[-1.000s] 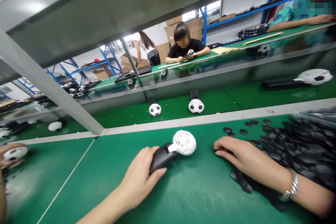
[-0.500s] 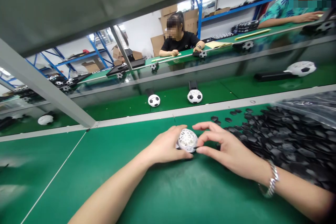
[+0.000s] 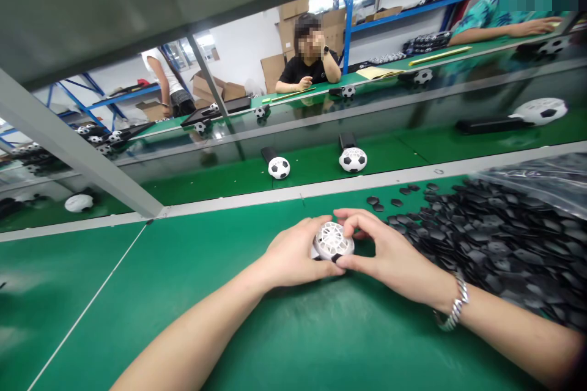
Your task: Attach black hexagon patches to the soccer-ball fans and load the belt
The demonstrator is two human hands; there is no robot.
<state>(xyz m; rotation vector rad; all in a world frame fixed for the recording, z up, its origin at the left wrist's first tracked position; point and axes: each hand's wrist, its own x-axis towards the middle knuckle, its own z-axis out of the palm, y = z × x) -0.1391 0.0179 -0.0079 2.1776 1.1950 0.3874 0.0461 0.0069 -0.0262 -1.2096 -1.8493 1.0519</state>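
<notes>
A round white lattice shell [image 3: 334, 239] sits between both hands over the green table [image 3: 257, 342]. My left hand [image 3: 296, 253] is wrapped round its left side, thumb along the near edge. My right hand [image 3: 385, 250] grips its right side, with the thumb at a black patch on the near rim and the fingers on the top and far side. To the right of my right hand lies a large heap of black flat pieces [image 3: 490, 244], with a few scattered pieces beyond my fingers.
Beyond a pale rail [image 3: 238, 198], a green conveyor carries football-patterned items [image 3: 279, 167] with black handles. A grey post [image 3: 92, 153] slants at the left. Clear plastic [image 3: 550, 177] lies by the heap. Several people are across the line, one standing [image 3: 167, 82].
My right hand has moved in against the shell, its thumb now pressed at the near rim. Items on the conveyor have shifted right. Across the line, a seated person has raised a hand to the head.
</notes>
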